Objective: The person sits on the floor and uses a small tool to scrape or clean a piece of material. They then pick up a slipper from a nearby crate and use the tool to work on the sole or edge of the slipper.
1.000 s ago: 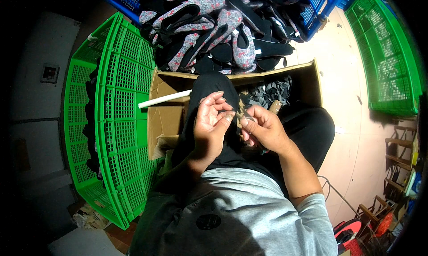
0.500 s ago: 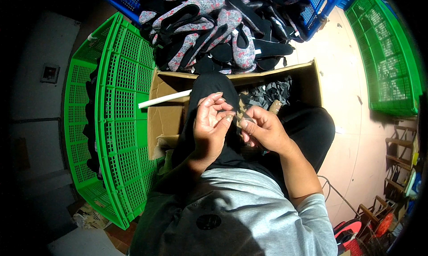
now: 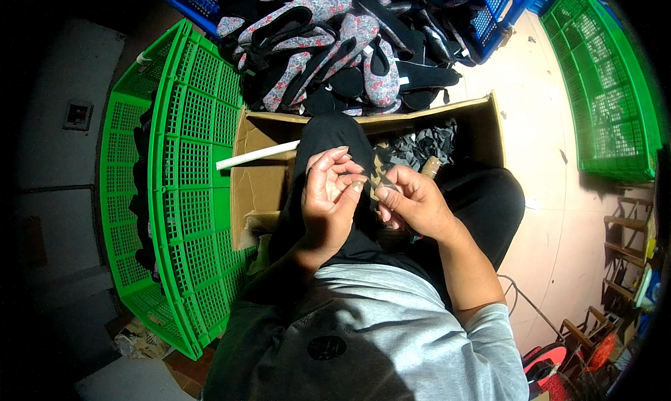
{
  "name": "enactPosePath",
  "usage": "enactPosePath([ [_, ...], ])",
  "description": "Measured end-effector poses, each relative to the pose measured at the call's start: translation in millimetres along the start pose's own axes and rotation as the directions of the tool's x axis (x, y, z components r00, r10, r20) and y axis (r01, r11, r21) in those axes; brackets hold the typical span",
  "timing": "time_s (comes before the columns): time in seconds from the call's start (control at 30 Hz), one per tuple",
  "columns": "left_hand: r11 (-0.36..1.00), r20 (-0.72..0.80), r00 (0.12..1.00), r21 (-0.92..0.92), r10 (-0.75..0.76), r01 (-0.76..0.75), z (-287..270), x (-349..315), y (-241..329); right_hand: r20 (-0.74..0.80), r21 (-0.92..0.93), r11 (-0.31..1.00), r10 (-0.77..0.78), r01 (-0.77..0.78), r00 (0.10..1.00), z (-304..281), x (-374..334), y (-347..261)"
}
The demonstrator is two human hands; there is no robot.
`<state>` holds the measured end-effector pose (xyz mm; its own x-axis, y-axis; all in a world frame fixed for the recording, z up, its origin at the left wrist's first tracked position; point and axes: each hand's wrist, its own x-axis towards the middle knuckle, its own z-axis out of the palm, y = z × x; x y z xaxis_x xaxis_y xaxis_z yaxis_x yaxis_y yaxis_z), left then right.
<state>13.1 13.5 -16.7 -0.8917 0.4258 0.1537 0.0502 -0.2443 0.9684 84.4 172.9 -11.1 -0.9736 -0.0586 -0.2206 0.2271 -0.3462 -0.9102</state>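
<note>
Above my lap, my left hand (image 3: 330,191) is turned palm inward, its thumb and forefinger pinched together. Whatever lies between those fingertips is too small to make out. Just to its right, my right hand (image 3: 417,200) pinches a small dark strip with tan patches (image 3: 377,180) between thumb and fingers. The strip hangs in the narrow gap between the hands, against my black trousers (image 3: 489,205). Its exact kind cannot be told.
An open cardboard box (image 3: 262,184) with dark scraps (image 3: 426,147) lies around my knees. A white tube (image 3: 258,154) juts over its left side. Floral and black slippers (image 3: 381,76) are heaped beyond. Green crates (image 3: 203,191) stand left, another green crate (image 3: 601,86) right.
</note>
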Motion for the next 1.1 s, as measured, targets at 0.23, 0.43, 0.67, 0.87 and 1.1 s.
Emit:
enactPosePath([
  [0.23, 0.972, 0.073, 0.991, 0.203, 0.108, -0.121, -0.9, 1.5, 2.2, -0.005, -0.025, 1.000, -0.015, 0.015, 1.000, 0.7, -0.7, 1.8],
  [0.43, 0.901, 0.155, 0.970, 0.366, 0.189, -0.234, -3.1, 0.8, 5.5, 0.014, -0.096, 0.995, -0.009, 0.011, 1.000, 0.0, -2.8, -2.2],
  [0.67, 0.862, 0.226, 0.952, 0.420, 0.205, -0.285, -0.7, -0.2, 7.6, 0.050, -0.119, 0.989, -0.082, 0.087, 0.995, -2.4, -5.1, -1.7],
  [0.87, 0.968, 0.110, 0.990, 0.226, 0.089, -0.112, 2.0, -4.4, -2.9, 0.043, -0.052, 0.994, -0.092, 0.094, 0.995, -5.0, -7.7, -7.8],
  [1.1, 0.999, -0.019, 1.000, -0.022, -0.023, 0.023, 3.4, -0.6, 3.4, 0.034, -0.101, 0.994, -0.036, 0.040, 0.999, -4.0, -4.6, -2.2],
])
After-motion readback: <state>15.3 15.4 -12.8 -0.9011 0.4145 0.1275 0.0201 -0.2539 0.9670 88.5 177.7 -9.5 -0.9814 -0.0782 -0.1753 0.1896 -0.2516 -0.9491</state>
